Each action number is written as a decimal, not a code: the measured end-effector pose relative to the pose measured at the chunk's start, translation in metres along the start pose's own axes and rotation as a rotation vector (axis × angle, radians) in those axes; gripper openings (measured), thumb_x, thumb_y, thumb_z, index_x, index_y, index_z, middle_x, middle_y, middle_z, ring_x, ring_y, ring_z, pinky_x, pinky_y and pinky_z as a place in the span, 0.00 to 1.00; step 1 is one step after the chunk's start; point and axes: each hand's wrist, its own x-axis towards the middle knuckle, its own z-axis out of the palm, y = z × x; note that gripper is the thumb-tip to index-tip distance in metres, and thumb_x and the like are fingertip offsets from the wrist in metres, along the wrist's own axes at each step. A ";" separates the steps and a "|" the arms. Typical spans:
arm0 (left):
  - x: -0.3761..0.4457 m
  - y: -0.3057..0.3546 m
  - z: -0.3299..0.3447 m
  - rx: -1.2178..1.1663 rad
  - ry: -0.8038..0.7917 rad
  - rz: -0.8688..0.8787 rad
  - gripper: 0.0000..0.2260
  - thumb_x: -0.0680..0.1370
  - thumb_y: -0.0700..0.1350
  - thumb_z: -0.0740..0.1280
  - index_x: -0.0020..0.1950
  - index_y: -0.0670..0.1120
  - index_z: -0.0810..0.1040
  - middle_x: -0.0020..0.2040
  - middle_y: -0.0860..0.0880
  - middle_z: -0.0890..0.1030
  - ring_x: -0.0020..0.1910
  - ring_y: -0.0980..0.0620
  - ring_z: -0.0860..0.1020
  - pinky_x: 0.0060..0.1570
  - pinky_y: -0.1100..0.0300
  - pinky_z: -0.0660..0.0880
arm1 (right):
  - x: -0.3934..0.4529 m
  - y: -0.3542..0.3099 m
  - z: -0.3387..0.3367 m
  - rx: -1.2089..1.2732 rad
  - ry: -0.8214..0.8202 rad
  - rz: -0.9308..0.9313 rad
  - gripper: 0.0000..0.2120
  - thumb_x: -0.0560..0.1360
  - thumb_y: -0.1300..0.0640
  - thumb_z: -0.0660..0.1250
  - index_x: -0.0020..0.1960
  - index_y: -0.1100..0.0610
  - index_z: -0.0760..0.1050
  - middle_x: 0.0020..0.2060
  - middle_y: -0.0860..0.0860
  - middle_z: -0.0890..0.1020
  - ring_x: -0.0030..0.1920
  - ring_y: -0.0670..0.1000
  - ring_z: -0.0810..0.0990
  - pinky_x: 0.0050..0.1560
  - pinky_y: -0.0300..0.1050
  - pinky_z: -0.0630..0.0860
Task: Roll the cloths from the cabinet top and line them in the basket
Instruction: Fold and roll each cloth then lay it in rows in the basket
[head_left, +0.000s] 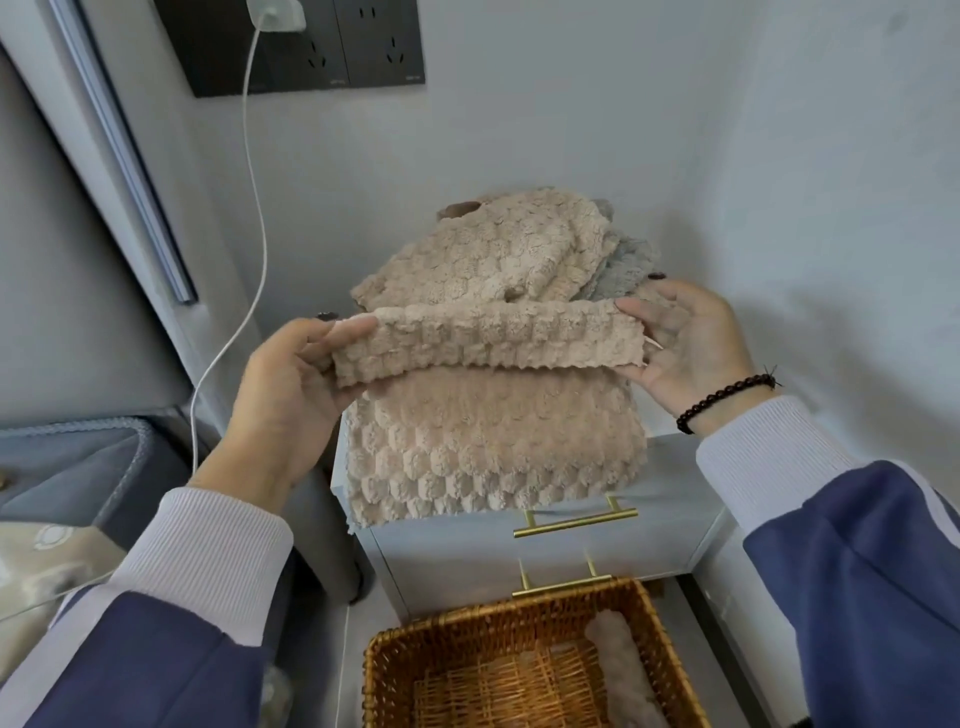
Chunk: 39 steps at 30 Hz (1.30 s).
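I hold a beige fluffy cloth (488, 436) in the air above the cabinet front. Its top edge is folded over into a band. My left hand (291, 379) grips the band's left end and my right hand (685, 343) pinches its right end. Behind it, on the cabinet top (670, 452), lies a pile with another beige cloth (493, 249) and a grey cloth (623, 265) beneath. The wicker basket (395, 654) sits on the floor below, with one rolled beige cloth (618, 660) along its right side.
The white cabinet has two drawers with gold handles (576, 522). A white charger cable (249, 218) hangs from a wall socket at the left. A grey-blue bed (78, 467) stands at the left, and white walls close in behind and right.
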 end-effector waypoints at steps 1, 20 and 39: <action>-0.001 0.000 -0.001 0.007 0.012 0.005 0.12 0.75 0.46 0.67 0.48 0.39 0.84 0.55 0.41 0.82 0.52 0.47 0.79 0.54 0.53 0.74 | -0.001 0.001 -0.001 -0.014 -0.019 -0.024 0.11 0.74 0.58 0.67 0.53 0.63 0.77 0.51 0.55 0.81 0.55 0.55 0.80 0.55 0.57 0.79; -0.021 -0.009 -0.012 0.589 -0.031 -0.298 0.19 0.74 0.27 0.65 0.58 0.47 0.82 0.41 0.45 0.77 0.23 0.55 0.68 0.25 0.68 0.72 | -0.019 0.028 -0.025 -0.914 -0.005 0.060 0.13 0.73 0.74 0.65 0.48 0.58 0.78 0.48 0.55 0.75 0.35 0.50 0.78 0.28 0.39 0.80; -0.037 -0.029 -0.018 1.342 -0.211 0.001 0.44 0.70 0.38 0.73 0.79 0.52 0.52 0.76 0.49 0.63 0.67 0.47 0.70 0.53 0.61 0.69 | -0.032 0.036 -0.038 -1.473 -0.064 -0.161 0.30 0.70 0.70 0.68 0.69 0.54 0.69 0.69 0.55 0.69 0.62 0.55 0.75 0.56 0.52 0.78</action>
